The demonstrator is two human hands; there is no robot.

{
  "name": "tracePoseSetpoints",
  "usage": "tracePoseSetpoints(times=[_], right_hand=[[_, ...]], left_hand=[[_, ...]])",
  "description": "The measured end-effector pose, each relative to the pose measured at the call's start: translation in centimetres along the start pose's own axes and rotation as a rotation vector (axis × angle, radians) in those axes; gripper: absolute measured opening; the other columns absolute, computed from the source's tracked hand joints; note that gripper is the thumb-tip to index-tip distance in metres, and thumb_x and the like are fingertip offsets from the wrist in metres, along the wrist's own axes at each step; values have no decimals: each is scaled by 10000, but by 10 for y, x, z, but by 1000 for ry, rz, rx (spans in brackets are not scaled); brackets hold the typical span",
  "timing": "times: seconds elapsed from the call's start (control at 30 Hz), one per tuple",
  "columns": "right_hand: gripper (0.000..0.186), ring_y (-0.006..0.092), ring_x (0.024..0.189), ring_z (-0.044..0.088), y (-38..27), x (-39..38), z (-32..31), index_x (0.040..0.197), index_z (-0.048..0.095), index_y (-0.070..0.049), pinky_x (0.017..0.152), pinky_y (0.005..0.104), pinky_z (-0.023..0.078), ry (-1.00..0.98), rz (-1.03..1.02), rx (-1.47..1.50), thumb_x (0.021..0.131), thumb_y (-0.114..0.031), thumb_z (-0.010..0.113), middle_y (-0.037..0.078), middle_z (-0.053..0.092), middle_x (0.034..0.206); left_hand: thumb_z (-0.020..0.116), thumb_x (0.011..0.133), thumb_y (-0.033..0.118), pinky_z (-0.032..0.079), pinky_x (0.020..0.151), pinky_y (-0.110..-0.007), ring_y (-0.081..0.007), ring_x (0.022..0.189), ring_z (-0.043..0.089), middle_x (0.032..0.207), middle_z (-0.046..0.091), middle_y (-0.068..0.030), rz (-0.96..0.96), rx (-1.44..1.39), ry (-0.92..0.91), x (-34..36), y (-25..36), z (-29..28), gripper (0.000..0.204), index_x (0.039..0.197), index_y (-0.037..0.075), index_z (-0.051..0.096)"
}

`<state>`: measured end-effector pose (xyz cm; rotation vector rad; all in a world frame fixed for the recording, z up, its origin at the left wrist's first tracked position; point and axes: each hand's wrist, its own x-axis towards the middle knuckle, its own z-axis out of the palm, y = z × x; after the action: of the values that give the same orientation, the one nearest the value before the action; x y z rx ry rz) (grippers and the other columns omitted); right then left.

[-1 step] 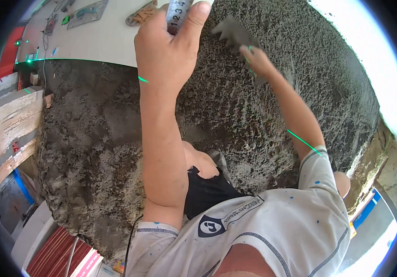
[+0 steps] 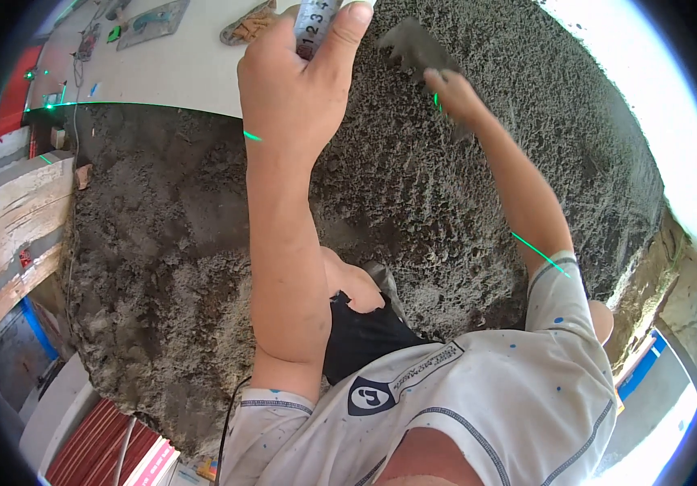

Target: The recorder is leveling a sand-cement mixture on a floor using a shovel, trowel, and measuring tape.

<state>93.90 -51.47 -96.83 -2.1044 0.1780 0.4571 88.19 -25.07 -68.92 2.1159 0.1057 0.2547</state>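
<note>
My left hand [image 2: 304,77] is raised at the top of the view, thumb and fingers closed on a silver ruler [image 2: 314,26] with dark markings. Its upper end is cut off by the frame. In my right hand [image 2: 454,93] is a grey notched trowel [image 2: 419,47], its toothed edge turned toward the left. The blade lies over a rough bed of grey mortar [image 2: 413,178]; whether it touches the mortar is hard to tell. A large pale slab [image 2: 194,77] lies left of and beyond my left hand.
On the slab are a flat trowel [image 2: 151,24] and another trowel with a brown handle [image 2: 250,28]. Green laser lines cross the slab's edge and both arms. A weathered plank [image 2: 20,219] stands at the left. Red ribbed material [image 2: 101,445] lies lower left.
My right hand and the notched trowel have shifted slightly to the right. My left hand with the ruler has barely moved.
</note>
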Motion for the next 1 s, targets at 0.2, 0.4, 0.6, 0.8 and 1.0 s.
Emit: tracePoseSetpoints(times=[0.2,0.4,0.6,0.8,1.0], right_hand=[[313,421,820,740,76,-18,-9,998,681,-8,751,546,582,-162,-348,-986,1038,-281,534,256,729,883],[414,477,921,696,1,-212,70,1012,645,19,847,545,556,-514,119,-610,1035,-393,609,283,713,960],[456,471,909,711,-13,-86,-55,990,656,10,813,540,562,93,106,-470,1027,-443,618,295,696,935],[417,528,994,697,84,-197,43,1094,642,14,850,562,533,-153,202,-406,999,-386,713,292,723,942],[368,431,886,721,6,-72,-131,1011,577,-5,772,502,567,-134,-85,-566,953,-328,743,248,708,897]], left_hand=[[740,1024,424,415,556,-375,-169,593,502,636,556,-46,130,-154,-35,20,17,23,465,849,4,641],[723,951,635,508,643,-420,-273,640,626,649,642,-87,10,-8,-44,36,-44,-13,643,805,12,660],[692,961,649,524,666,-453,-358,662,674,681,679,-131,8,44,-75,46,-52,-1,642,831,20,672],[682,967,656,521,660,-457,-357,659,674,668,666,-128,-20,109,-99,41,-53,6,657,831,14,653],[687,977,637,499,629,-434,-310,622,641,658,649,-108,-95,176,-32,37,-45,-14,630,879,15,671]])
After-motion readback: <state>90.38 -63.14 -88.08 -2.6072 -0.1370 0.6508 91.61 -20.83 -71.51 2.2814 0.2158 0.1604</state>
